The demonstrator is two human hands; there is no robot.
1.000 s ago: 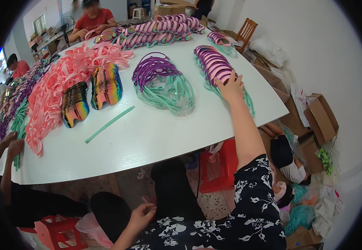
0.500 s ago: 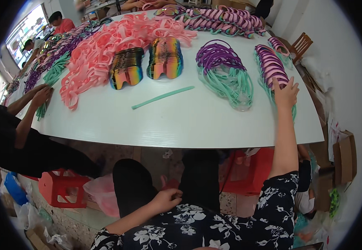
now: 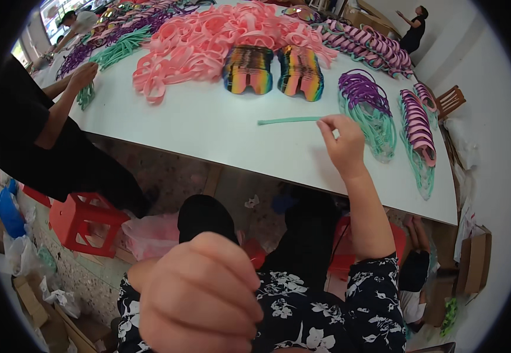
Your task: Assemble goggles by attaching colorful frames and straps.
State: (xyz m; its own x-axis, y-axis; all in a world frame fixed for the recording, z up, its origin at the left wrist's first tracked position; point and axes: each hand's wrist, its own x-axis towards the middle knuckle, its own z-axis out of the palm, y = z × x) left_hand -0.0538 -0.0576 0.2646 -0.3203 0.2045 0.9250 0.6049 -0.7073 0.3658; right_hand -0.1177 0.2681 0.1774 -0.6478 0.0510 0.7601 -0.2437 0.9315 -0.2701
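Observation:
My right hand reaches over the white table, with thumb and fingertips pinched at the right end of a flat green strap. The rest of the strap extends leftward along the tabletop. My left hand is raised close to the camera in a closed fist; anything inside it is hidden. Just right of my right hand lies a bundle of purple and green straps. Beyond the green strap are two stacks of shiny rainbow goggle lenses, a left one and a right one.
A big heap of pink straps covers the table's far middle. Rows of pink-framed goggles lie at the right and the far right corner. At left a co-worker's hands hold green straps. A red stool stands below.
My right hand has left the goggle row and moved left to the green strap's end. My left hand has risen from my lap toward the camera. The whole view has turned.

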